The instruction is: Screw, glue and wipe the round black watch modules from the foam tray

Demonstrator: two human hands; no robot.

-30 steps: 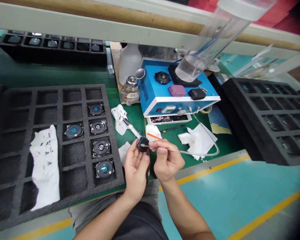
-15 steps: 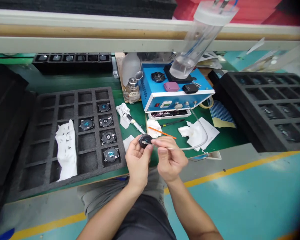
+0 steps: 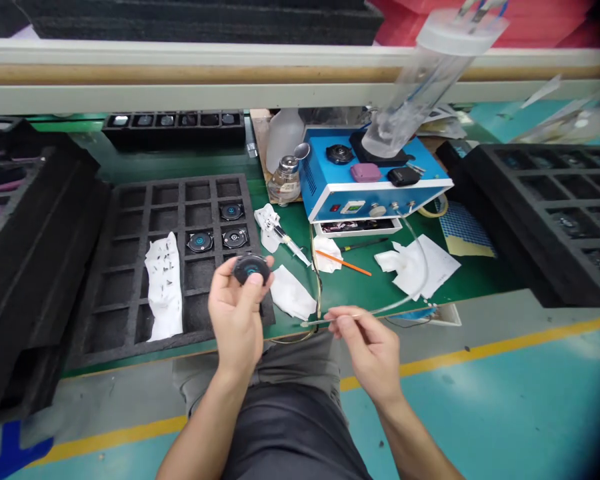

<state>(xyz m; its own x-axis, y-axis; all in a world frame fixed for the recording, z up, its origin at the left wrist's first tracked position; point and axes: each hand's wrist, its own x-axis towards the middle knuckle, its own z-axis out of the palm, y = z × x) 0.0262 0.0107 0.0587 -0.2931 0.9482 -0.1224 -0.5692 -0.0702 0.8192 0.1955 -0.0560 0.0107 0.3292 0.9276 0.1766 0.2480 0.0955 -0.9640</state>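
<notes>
Black disc (image 3: 243,267), in left fingers' (image 3: 223,275) pinch, now apart from tube (image 3: 427,268) in right fingers' (image 3: 351,327) pinch, near foam tray (image 3: 182,213) with discs (image 3: 200,241)

The disc (image 3: 248,264) is partly covered by the left hand (image 3: 239,319). A foam stack (image 3: 63,227) is cut off by the left edge. The jar label (image 3: 288,188) is blurred.

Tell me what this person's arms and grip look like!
The left grip and right grip are gloveless human hands. Both forearms are bare, with no sleeves or watch visible. The person wears a dark top and grey trousers.
</notes>
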